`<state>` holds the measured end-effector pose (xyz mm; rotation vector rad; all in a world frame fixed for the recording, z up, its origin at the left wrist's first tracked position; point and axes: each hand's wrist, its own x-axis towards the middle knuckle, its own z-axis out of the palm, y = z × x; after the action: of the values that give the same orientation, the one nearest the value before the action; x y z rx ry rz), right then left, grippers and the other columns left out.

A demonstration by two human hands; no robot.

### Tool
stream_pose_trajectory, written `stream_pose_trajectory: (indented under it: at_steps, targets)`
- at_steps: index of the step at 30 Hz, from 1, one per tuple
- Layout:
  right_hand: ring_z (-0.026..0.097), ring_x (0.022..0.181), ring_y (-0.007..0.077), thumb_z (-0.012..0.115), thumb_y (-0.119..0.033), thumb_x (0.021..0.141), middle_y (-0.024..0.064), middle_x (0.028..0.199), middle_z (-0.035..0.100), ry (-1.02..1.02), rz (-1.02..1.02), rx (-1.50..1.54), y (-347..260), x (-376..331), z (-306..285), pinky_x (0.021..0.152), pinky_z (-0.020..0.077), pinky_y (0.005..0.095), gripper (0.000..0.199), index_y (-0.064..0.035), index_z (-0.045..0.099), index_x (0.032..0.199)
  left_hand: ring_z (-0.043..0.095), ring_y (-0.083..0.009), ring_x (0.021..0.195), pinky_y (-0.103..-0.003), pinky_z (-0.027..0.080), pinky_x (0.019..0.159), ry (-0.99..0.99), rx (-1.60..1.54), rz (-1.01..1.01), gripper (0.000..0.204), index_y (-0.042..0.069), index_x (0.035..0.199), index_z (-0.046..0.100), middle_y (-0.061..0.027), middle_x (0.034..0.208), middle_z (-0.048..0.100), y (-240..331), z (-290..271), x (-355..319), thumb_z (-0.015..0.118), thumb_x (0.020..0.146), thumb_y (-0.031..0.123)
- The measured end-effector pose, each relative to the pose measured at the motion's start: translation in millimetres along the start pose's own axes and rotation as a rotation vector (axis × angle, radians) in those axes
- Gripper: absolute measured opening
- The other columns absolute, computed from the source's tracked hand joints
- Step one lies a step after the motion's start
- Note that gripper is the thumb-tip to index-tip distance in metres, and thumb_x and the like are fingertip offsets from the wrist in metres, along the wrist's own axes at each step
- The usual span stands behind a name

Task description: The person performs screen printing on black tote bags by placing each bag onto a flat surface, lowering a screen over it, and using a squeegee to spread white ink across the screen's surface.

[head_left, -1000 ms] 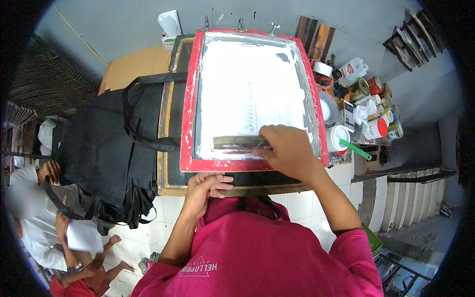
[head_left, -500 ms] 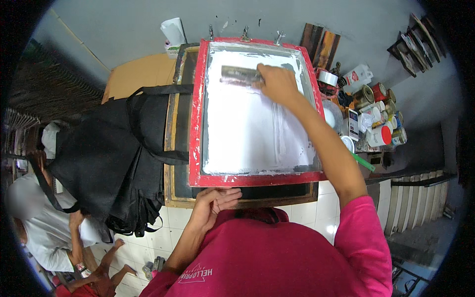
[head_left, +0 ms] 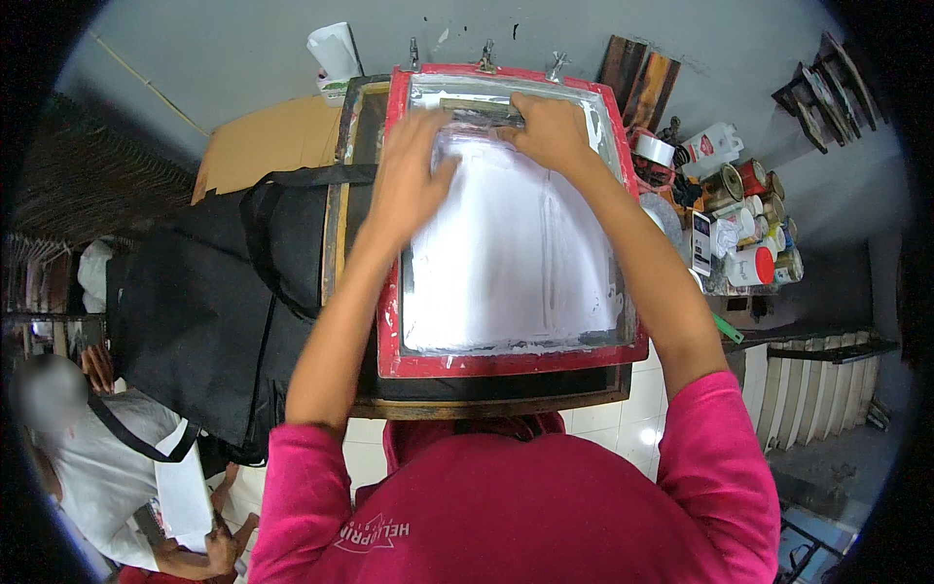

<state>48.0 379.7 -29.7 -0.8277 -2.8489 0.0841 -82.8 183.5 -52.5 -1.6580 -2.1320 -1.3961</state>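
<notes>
A pile of black fabric bags (head_left: 209, 292) lies left of the wooden printing base, handles trailing toward it. A tan board (head_left: 263, 146) sits behind the pile. A white folded paper (head_left: 334, 49) stands at the far wall. To the right, a cluster of paint cans and jars (head_left: 749, 219) crowds a small desk, with a roll of silver tape (head_left: 654, 151) beside them. Wooden panels (head_left: 637, 78) lean against the wall. A second person in a white shirt (head_left: 92, 467) is at lower left.

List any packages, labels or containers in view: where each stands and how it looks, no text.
White jug: right of the red screen frame, red label patch.
White tub: right shelf, round, red lid.
Tins: behind the tub, round, brownish and red.
Flat box: beside the tub, white with dark panel.
Tape roll: near the frame's far right corner, silver-grey.
</notes>
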Motion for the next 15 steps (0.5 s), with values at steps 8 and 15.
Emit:
stream_pose_trajectory:
  at_steps: [8,15]
  targets:
    - [0.072,0.089,0.0336,0.077,-0.043,0.083,0.0132,0.097,0.074,0.114,-0.08,-0.007,8,-26,19,0.076,0.0548,0.0485,0.04,-0.0083,0.067,0.101,0.062,-0.0352,0.113,-0.047,0.042,0.102,-0.268,-0.003,-0.032,0.035,0.002,0.112,0.073,-0.0177,0.107,0.072,-31,15,41,0.078,0.082,0.02]
    - [0.071,0.083,0.0316,0.079,-0.037,0.081,0.0111,0.09,0.072,0.157,-0.128,-0.005,-3,-60,21,0.073,0.0552,0.0458,0.035,-0.0083,0.066,0.097,0.063,-0.0326,0.108,-0.044,0.033,0.108,-0.278,0.124,0.0,0.033,0.003,0.112,0.073,-0.0178,0.108,0.071,-16,5,4,0.077,0.085,0.022]
